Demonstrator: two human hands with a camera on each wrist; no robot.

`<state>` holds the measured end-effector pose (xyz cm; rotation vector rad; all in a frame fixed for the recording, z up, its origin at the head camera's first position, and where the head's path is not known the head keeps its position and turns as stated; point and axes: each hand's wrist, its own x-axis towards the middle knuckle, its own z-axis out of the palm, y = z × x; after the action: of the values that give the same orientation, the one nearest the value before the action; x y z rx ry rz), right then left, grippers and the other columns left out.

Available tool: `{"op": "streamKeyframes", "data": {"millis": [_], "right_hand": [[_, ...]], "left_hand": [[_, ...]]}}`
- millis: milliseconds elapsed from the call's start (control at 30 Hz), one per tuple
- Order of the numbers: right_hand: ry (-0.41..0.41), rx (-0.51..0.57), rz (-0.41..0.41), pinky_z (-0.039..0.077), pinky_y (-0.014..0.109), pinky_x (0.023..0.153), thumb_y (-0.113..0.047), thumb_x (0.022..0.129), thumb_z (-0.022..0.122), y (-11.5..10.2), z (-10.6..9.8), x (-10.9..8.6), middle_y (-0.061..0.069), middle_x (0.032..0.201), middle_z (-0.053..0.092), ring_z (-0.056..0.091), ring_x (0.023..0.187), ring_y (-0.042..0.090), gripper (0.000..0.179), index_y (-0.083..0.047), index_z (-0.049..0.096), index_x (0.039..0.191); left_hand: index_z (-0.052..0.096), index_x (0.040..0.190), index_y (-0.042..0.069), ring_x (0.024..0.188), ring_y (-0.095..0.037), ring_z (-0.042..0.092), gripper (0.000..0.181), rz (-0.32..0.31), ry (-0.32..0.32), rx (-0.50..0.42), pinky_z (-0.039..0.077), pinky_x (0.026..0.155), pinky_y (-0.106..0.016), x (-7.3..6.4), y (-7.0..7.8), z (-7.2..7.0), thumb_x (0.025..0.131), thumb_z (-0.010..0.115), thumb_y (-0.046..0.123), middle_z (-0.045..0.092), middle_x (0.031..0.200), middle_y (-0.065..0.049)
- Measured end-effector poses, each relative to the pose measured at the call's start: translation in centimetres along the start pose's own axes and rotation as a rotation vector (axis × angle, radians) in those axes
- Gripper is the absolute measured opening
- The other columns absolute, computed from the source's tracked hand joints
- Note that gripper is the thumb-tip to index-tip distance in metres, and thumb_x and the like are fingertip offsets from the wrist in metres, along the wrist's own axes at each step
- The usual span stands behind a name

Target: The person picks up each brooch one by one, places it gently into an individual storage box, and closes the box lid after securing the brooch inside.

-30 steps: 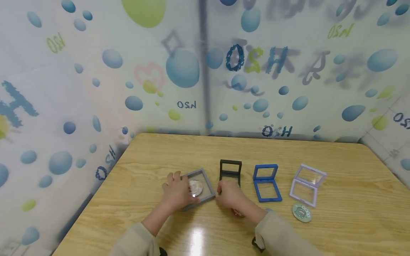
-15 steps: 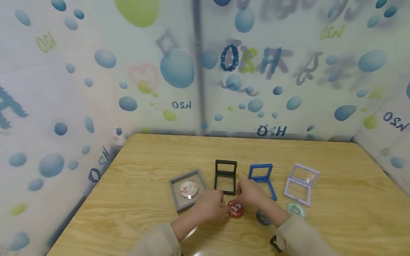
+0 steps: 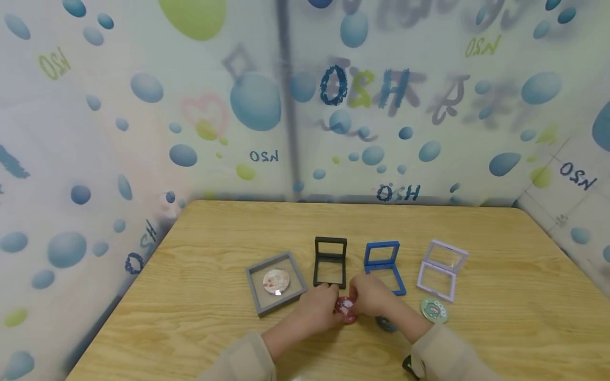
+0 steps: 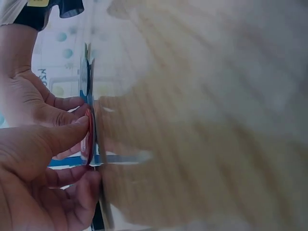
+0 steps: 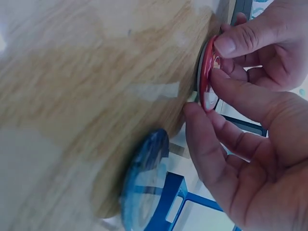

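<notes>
Both hands are on one round red badge [image 3: 345,307], which sits in front of the open black hinged frame [image 3: 330,257]. The left hand [image 3: 320,309] pinches one side of it, thumb on the face; the right hand [image 3: 374,296] pinches the other between thumb and forefinger — a narrow grip on both sides. The badge lies close over the wooden table [image 3: 190,317], though whether its underside touches the wood is hard to tell from the wrist views.

To the left, a grey square frame [image 3: 253,292] holds a pale patterned badge [image 3: 276,282] behind its clear panel. On the right stand two more hinged frames, both open with their lids raised: a blue hinged frame [image 3: 381,263], partly behind the right hand, and a lilac hinged frame [image 3: 440,268]. A dark blue-grey badge [image 3: 386,324] lies by the right forearm, partly covered — and a green badge [image 3: 434,310] with white spots lies just in front of the lilac frame. Beige sleeves cover both forearms.
</notes>
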<state>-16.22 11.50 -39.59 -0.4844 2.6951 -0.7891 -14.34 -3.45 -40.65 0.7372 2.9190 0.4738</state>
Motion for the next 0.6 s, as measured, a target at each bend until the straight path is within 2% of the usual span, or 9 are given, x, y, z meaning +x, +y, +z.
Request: {"op": "streamKeyframes", "data": {"millis": [67, 200, 333, 433, 533, 600], "right_hand": [[-0.005, 0.039, 0.022, 0.037, 0.026, 0.048, 0.0, 0.063, 0.074, 0.1, -0.1, 0.1, 0.0, 0.058, 0.051, 0.046, 0.055, 0.014, 0.02, -0.007, 0.055, 0.061], [-0.03, 0.139, 0.017, 0.039, 0.024, 0.046, 0.0, 0.067, 0.073, 0.5, -0.3, 0.2, 0.0, 0.057, 0.053, 0.048, 0.051, 0.011, 0.019, -0.006, 0.056, 0.062], [-0.049, 0.22, -0.006, 0.04, 0.024, 0.046, -0.001, 0.071, 0.071, 0.9, -0.6, 0.4, 0.0, 0.06, 0.055, 0.049, 0.05, 0.011, 0.016, -0.005, 0.057, 0.065], [-0.023, 0.25, 0.006, 0.041, 0.025, 0.048, -0.002, 0.072, 0.071, 1.0, -0.7, 0.7, 0.001, 0.064, 0.056, 0.049, 0.054, 0.012, 0.014, -0.004, 0.058, 0.067], [0.018, 0.297, 0.045, 0.042, 0.026, 0.049, -0.003, 0.073, 0.07, 0.9, -0.7, 1.0, 0.002, 0.066, 0.056, 0.05, 0.056, 0.013, 0.013, -0.003, 0.058, 0.069], [0.045, 0.341, 0.074, 0.044, 0.026, 0.049, -0.002, 0.074, 0.069, 0.6, -0.7, 1.4, 0.004, 0.067, 0.056, 0.052, 0.056, 0.014, 0.013, -0.002, 0.057, 0.071]], "left_hand": [[0.054, 0.078, 0.009, 0.056, -0.009, 0.044, 0.036, -0.008, -0.001, -0.068, 0.035, 0.047, -0.023, 0.0, -0.2, 0.1, 0.069, 0.075, 0.038, 0.049, 0.066, 0.003], [0.05, 0.078, 0.01, 0.055, -0.007, 0.043, 0.029, -0.028, -0.001, -0.263, 0.036, 0.047, -0.021, 0.2, -0.8, 0.3, 0.067, 0.076, 0.02, 0.048, 0.063, 0.005], [0.049, 0.079, 0.007, 0.056, -0.008, 0.046, 0.025, -0.041, 0.016, -0.475, 0.039, 0.048, -0.021, 0.3, -1.5, 0.3, 0.067, 0.069, -0.002, 0.052, 0.064, 0.001], [0.048, 0.081, 0.002, 0.06, -0.01, 0.049, 0.022, -0.062, 0.008, -0.646, 0.041, 0.05, -0.021, 0.6, -1.9, 0.0, 0.07, 0.063, -0.01, 0.055, 0.067, -0.004], [0.048, 0.084, -0.001, 0.063, -0.013, 0.05, 0.018, -0.104, 0.0, -0.76, 0.043, 0.052, -0.022, 0.9, -2.3, -0.7, 0.074, 0.06, -0.01, 0.054, 0.071, -0.007], [0.049, 0.086, -0.002, 0.064, -0.014, 0.049, 0.016, -0.135, -0.001, -0.799, 0.043, 0.053, -0.022, 1.2, -2.6, -1.1, 0.076, 0.058, -0.009, 0.053, 0.073, -0.008]]}}
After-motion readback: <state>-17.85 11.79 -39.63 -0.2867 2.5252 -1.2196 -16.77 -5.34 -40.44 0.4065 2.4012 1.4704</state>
